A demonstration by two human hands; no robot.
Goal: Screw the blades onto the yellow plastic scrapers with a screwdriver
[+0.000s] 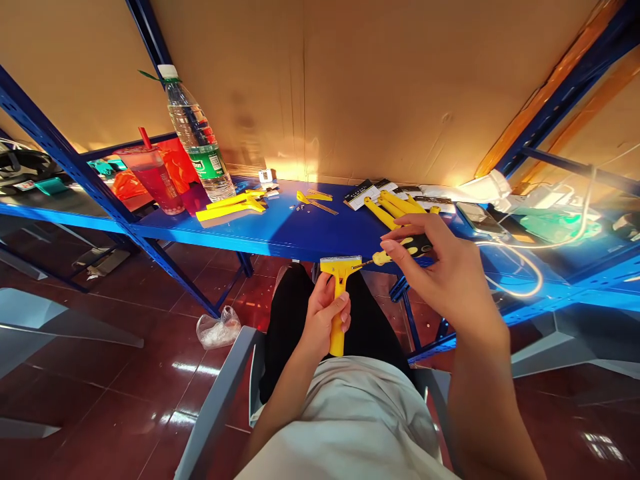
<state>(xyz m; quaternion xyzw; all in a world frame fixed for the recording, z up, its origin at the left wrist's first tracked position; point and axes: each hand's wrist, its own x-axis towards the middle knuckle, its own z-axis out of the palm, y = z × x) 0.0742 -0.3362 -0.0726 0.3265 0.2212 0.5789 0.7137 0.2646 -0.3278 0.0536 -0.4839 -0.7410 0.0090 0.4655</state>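
Okay so the left hand has its grip around a yellow scraper while the right hand pinches a screwdriver, tip at the scraper's head.

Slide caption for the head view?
Left hand grips a yellow scraper; right hand holds a screwdriver at its head.

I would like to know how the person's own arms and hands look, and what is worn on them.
The left hand and right hand are ungloved, with no watch or bracelet visible. Both forearms are bare, no sleeve showing. The person wears a pale top and black trousers.
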